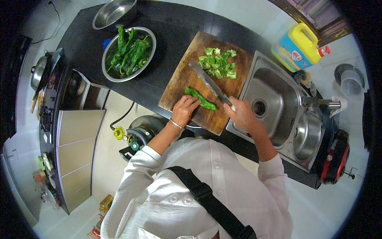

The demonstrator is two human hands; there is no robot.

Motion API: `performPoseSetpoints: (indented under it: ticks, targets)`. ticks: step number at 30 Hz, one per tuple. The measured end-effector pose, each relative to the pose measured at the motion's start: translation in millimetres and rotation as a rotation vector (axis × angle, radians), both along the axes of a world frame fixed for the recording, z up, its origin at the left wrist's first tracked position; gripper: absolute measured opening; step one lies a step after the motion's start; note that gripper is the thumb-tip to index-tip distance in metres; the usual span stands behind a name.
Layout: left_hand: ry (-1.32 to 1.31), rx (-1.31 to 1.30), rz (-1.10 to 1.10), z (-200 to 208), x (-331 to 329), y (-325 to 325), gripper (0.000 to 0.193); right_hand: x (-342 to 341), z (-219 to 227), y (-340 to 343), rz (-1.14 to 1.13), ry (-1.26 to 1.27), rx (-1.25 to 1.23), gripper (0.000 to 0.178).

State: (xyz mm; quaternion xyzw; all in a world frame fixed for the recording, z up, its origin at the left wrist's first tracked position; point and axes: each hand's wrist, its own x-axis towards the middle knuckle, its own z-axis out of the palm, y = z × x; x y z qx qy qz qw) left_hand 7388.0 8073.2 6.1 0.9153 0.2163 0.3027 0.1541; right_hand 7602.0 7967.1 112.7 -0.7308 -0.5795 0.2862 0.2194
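Note:
A wooden cutting board [175, 93] lies on the black counter before me. My left hand [186, 110] presses a whole green pepper [202, 99] against the board, its fingers bent over the pepper's left side. My right hand [242, 114] is closed round the handle of a kitchen knife [207, 81]. The blade points up and left across the board, just beyond the whole pepper; I cannot tell whether it touches the wood. Chopped green pepper pieces [218, 63] lie in a loose heap on the board's far side.
A steel bowl of whole green peppers [129, 53] stands left of the board, with another metal basin [113, 14] behind it. On the right is a double steel sink [274, 105]. A yellow jug [296, 46] stands beyond it. Below the counter sits a gas cylinder [147, 125].

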Motion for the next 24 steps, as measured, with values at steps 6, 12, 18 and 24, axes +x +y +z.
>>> performPoseSetpoints:
  ticks: [6,12,18,24]
  targets:
    - [-0.048,-0.013,0.001,-2,8,0,0.031,-8,3,-18,0.145,-0.135,0.005,0.020]
    - [-0.034,-0.021,0.019,3,13,-2,0.028,-20,-6,-30,0.124,-0.182,-0.021,0.021]
    - [-0.040,-0.031,0.003,-2,16,2,0.030,-21,-5,-32,0.086,-0.177,-0.116,0.022]
    - [-0.040,-0.066,-0.037,-5,20,5,0.030,-17,-3,-33,0.066,-0.121,-0.126,0.021]
